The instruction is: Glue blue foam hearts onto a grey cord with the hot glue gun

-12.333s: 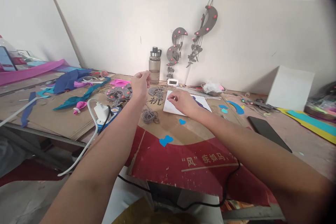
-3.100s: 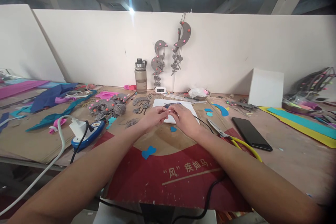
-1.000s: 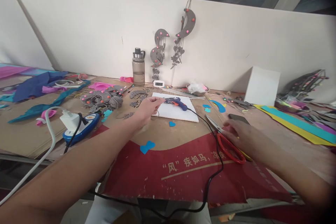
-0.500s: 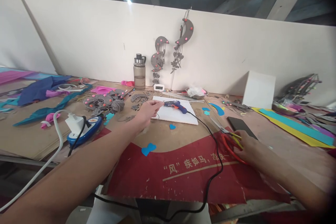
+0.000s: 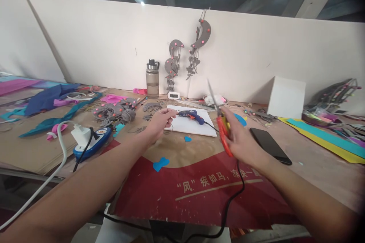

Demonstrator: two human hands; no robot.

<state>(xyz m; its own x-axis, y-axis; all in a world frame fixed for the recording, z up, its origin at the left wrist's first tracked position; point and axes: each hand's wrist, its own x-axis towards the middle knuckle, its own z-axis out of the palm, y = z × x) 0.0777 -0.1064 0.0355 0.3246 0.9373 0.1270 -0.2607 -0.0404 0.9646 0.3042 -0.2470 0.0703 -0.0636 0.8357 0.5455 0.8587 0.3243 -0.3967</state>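
Note:
My right hand (image 5: pixel 238 138) is wrapped round the handles of red-and-yellow scissors (image 5: pixel 222 131); their blades point up and away from me, slightly blurred. With thumb and fingertips pinched together, my left hand (image 5: pixel 162 120) hovers by the left edge of a white board (image 5: pixel 188 129). What those fingertips hold is too small to make out, though a thin strand shows just beneath them. A blue hot glue gun (image 5: pixel 196 117) lies on the board, its nozzle towards my left fingertips. In front of the board are a small blue heart (image 5: pixel 187 139) and another blue cut-out (image 5: pixel 161 164).
A black phone (image 5: pixel 269 146) lies to the right. On the left are a blue power strip (image 5: pixel 98 142) with plugs and a pile of grey felt pieces (image 5: pixel 114 112). A water bottle (image 5: pixel 152 79) stands at the back. The glue gun's black cord (image 5: pixel 235 190) crosses the red sheet.
My right hand has raised the scissors from beside the phone and brought them leftwards, blades now upright, uncovering more of the phone. My left hand stays pinched in nearly the same spot.

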